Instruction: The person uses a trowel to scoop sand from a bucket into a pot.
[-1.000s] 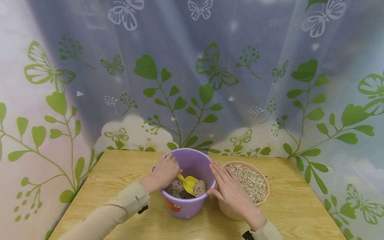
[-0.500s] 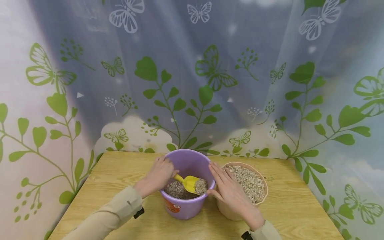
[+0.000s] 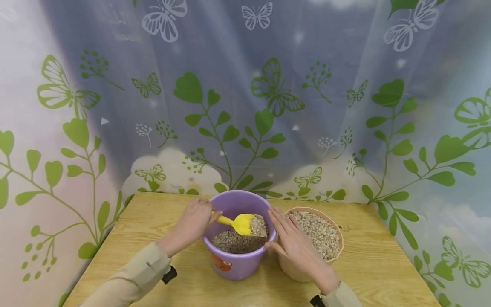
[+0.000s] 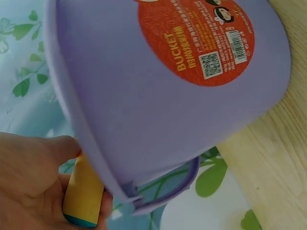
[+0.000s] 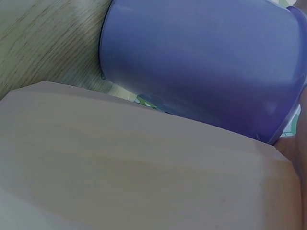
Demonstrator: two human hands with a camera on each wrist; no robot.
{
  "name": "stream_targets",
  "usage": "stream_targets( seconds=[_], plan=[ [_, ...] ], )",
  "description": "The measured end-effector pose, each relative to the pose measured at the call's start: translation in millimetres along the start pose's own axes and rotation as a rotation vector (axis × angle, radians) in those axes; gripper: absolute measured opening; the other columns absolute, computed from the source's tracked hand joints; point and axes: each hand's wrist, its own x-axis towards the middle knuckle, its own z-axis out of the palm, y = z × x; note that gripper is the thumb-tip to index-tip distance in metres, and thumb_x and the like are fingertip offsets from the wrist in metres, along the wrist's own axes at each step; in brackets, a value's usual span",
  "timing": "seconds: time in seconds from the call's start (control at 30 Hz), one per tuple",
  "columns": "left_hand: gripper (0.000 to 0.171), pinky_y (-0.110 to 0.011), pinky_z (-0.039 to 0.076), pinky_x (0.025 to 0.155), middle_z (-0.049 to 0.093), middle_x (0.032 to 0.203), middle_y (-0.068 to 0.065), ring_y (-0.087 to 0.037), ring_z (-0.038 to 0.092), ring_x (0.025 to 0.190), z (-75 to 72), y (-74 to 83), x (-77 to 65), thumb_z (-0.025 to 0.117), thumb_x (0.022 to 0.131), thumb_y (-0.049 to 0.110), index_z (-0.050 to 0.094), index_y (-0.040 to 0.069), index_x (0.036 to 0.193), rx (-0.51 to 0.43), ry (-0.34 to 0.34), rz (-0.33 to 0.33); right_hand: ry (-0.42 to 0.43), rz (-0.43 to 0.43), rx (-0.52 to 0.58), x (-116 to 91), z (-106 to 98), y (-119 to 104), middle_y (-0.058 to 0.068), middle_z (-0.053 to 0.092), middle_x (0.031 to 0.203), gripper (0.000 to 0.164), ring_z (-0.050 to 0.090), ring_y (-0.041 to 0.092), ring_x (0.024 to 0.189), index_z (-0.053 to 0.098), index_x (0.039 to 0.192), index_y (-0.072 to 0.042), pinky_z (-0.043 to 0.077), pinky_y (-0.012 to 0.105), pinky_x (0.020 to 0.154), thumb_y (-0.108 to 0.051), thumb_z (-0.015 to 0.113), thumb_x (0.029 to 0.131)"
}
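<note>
The left hand (image 3: 195, 221) is gripping the small yellow plastic scoop (image 3: 245, 224) & lifting it higher now, w/ pebbles, over the round purple plastic bucket (image 3: 238, 264). The right hand (image 3: 295, 247), fingers straight, is still resting between bucket & tan pot (image 3: 291, 268).

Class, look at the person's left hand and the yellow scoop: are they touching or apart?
Touching. The left wrist view shows the left hand wrapped round the yellow scoop handle; the head view shows the same hold beside the purple bucket.

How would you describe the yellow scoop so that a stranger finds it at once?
On the wooden table stand two pots. Look over the purple bucket, the left one. The scoop is the only yellow thing, loaded with grain and held by the left hand.
</note>
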Motion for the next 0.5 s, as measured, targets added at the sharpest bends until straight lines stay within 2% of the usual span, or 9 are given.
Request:
stream_targets(
  seconds=[0.07,0.23,0.5],
  plan=[
    [0.030,-0.047,0.048,0.090,0.066,0.075,-0.009,-0.030,0.063,0.082,-6.0,-1.0,-2.3,0.068,0.097,0.024,0.066,0.003,0.075,-0.021,0.006,-0.010,0.006,-0.003,0.000,0,0,-1,0.020,0.029,0.162,0.087,0.034,0.034,0.148,0.032,0.155,0.002,0.031,0.059,0.114,-0.066,0.028,0.101],
    [0.027,-0.044,0.049,0.081,0.068,0.077,-0.008,-0.029,0.061,0.080,-16.5,-3.1,-6.0,0.069,0.097,0.024,0.072,0.002,0.081,-0.031,0.014,-0.059,0.024,-0.016,0.008,1,0,-2,0.021,0.030,0.161,0.089,0.035,0.036,0.146,0.032,0.155,0.003,0.032,0.060,0.113,-0.067,0.025,0.100],
    [0.028,-0.041,0.046,0.080,0.067,0.075,-0.004,-0.023,0.057,0.077,-21.2,-7.8,-11.4,0.067,0.098,0.026,0.074,0.002,0.086,-0.031,-0.011,-0.094,0.048,-0.035,-0.011,1,1,0,0.023,0.034,0.159,0.090,0.038,0.038,0.144,0.036,0.152,0.005,0.033,0.060,0.112,-0.067,0.024,0.100]
  ],
)
